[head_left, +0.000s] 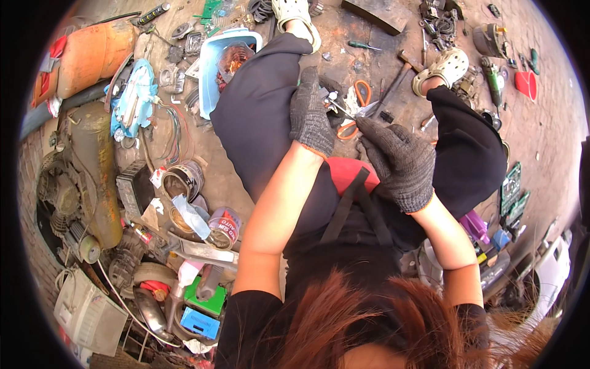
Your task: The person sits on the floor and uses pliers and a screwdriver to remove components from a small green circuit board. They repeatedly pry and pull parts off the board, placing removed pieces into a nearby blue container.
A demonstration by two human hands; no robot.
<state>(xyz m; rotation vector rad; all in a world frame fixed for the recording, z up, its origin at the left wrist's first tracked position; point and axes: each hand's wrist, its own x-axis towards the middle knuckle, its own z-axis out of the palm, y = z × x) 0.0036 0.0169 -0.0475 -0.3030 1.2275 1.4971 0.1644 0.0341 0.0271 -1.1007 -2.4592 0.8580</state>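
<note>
My left hand (310, 117), in a dark grey knitted glove, is closed around a small silvery metal part (330, 97) whose kind I cannot make out. Opposite it, my right hand (399, 161), gloved the same way, pinches the end of a thin metal shaft (346, 113). The shaft slants up toward the metal part; whether they touch is unclear, and any handle is hidden by the glove. On the ground just beyond my hands lie orange-handled scissors (362, 91), partly covered by a scrap of white paper. A hammer (398, 83) rests right of them.
A light blue basin (209, 80) with parts stands beside my left leg. A green-handled screwdriver (364, 45) lies ahead. Greasy metal parts (439, 27) and a red scoop-like container (526, 84) are at the far right. Orange cylinder (92, 52), cans (224, 227) and scrap crowd the left.
</note>
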